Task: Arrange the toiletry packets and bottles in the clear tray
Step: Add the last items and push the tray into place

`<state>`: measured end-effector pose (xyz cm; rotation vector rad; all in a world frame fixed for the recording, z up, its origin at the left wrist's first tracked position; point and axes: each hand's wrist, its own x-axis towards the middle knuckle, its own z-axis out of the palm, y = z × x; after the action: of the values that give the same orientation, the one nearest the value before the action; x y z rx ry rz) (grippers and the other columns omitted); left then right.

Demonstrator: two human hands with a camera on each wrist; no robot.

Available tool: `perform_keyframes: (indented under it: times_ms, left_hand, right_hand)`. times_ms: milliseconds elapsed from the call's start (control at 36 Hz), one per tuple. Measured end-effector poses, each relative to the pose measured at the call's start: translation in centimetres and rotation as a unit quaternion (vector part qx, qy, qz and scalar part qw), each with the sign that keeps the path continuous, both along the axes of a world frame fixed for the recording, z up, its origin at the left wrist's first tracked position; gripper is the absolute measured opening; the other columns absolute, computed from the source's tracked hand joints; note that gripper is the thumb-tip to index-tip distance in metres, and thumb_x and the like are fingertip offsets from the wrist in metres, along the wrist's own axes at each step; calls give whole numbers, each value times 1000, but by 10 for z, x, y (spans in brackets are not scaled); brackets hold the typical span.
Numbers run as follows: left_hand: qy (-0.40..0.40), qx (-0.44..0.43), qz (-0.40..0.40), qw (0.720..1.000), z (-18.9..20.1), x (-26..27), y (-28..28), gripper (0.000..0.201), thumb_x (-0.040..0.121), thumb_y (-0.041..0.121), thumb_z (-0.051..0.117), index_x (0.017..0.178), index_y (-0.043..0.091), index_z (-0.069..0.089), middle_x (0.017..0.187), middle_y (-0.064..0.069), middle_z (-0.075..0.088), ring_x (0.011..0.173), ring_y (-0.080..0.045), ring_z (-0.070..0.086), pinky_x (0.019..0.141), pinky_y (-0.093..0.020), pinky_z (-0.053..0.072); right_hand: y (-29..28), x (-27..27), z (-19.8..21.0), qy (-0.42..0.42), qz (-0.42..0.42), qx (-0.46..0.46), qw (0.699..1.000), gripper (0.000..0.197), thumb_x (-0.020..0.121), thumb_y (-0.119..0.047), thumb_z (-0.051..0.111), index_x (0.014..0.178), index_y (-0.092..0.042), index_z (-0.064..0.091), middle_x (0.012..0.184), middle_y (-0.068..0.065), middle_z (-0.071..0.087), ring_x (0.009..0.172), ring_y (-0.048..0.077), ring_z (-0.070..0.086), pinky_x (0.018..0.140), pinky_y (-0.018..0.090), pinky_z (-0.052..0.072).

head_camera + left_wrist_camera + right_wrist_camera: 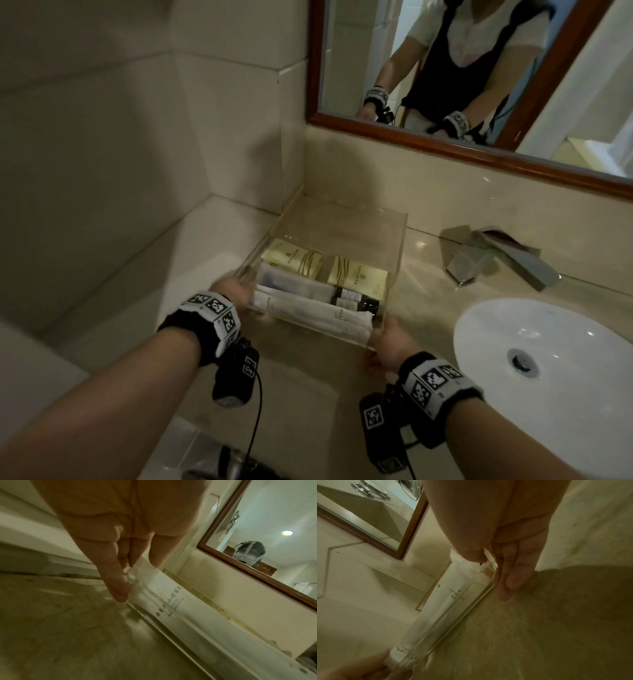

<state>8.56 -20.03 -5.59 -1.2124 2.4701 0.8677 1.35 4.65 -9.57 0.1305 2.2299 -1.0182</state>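
Note:
The clear tray [399, 236] stands on the beige counter by the wall corner. Two yellow packets [294, 261] lie at its back, long white packets [308, 313] along its front, and small dark bottles [358, 300] at the front right. My left hand [236, 291] pinches the tray's near left corner, thumb inside the wall and fingers [118, 588] outside, the white packet [171, 601] showing through the wall. Over at the near right corner my right hand [385, 344] pinches the wall the same way, its fingers [510, 580] outside the wall beside the white packet [447, 601].
A white round sink [548, 373] lies right of the tray, with a chrome faucet [496, 262] behind it. A wood-framed mirror [479, 147] hangs above the backsplash. Tiled walls and a raised ledge [191, 246] close the left side. Bare counter [301, 377] stretches in front of the tray.

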Motion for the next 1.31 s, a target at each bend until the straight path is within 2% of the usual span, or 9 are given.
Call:
perform_keyframes:
  times_ms: [83, 194, 361, 500, 639, 861, 1000, 1083, 1306]
  left_hand:
    - [-5, -13, -9, 1000, 2, -4, 0, 45, 100, 29, 34, 129, -1, 52, 136, -18, 52, 125, -32, 49, 102, -33, 38]
    - [10, -14, -5, 1000, -2, -9, -1, 43, 101, 25, 34, 128, -2, 53, 135, -21, 52, 125, -33, 49, 104, -36, 38]
    - [46, 18, 25, 998, -8, -13, 2, 43, 98, 28, 40, 131, 2, 51, 136, -21, 51, 124, -34, 49, 102, -33, 38]
    - [105, 45, 29, 993, -11, -18, 5, 50, 96, 20, 44, 144, 15, 33, 134, -17, 52, 121, -35, 51, 100, -32, 40]
    - [113, 51, 11, 992, -9, -26, 2, 55, 96, 27, 46, 148, 23, 27, 140, -16, 48, 126, -33, 49, 105, -33, 37]
    - [116, 44, 12, 992, -10, -39, 7, 59, 95, 27, 49, 148, 15, 26, 145, -15, 42, 132, -31, 43, 109, -33, 34]
    - [119, 29, 24, 992, -11, -44, 9, 60, 94, 28, 51, 146, 10, 28, 144, -17, 43, 132, -32, 42, 109, -33, 33]
    - [118, 39, 37, 992, -10, -46, 9, 63, 93, 29, 52, 147, 9, 26, 145, -18, 41, 133, -32, 41, 110, -33, 32]
    - [132, 44, 42, 989, -8, -55, 11, 61, 93, 29, 53, 144, 7, 29, 146, -17, 40, 134, -31, 40, 112, -34, 31]
  right_hand:
    - [2, -3, -6, 12, -6, -17, 1000, 36, 95, -14, 41, 131, -17, 35, 89, 13, 57, 71, 27, 60, 47, 32, 53]
    - [4, -4, -7, 48, 1, -2, 999, 34, 95, -13, 42, 129, -11, 37, 97, 16, 59, 77, 31, 62, 55, 36, 54]
    - [6, -9, -8, 73, 17, 0, 997, 35, 97, -14, 40, 131, -11, 40, 89, 10, 59, 66, 21, 58, 50, 25, 44]
    - [4, -14, -6, 73, 30, 10, 997, 43, 97, -13, 38, 139, -12, 33, 83, 6, 58, 60, 16, 56, 42, 20, 40]
    - [1, -21, -2, 94, 27, 18, 995, 44, 97, -17, 36, 140, -13, 33, 91, 11, 62, 73, 26, 61, 63, 32, 52]
    - [0, -27, 1, 95, 9, 10, 995, 41, 99, -30, 32, 137, -15, 34, 117, 20, 61, 103, 35, 61, 93, 49, 50]
    - [-3, -31, -3, 89, -15, -13, 996, 59, 93, -58, 21, 133, -19, 39, 114, 19, 62, 93, 30, 60, 92, 52, 50]
    - [-6, -34, 3, 70, -11, 0, 998, 77, 84, -73, 18, 135, -18, 37, 117, 16, 61, 102, 33, 61, 94, 48, 49]
    - [-12, -44, 14, 71, -9, 37, 997, 84, 82, -75, 24, 142, -17, 27, 130, 15, 55, 113, 34, 58, 97, 48, 48]
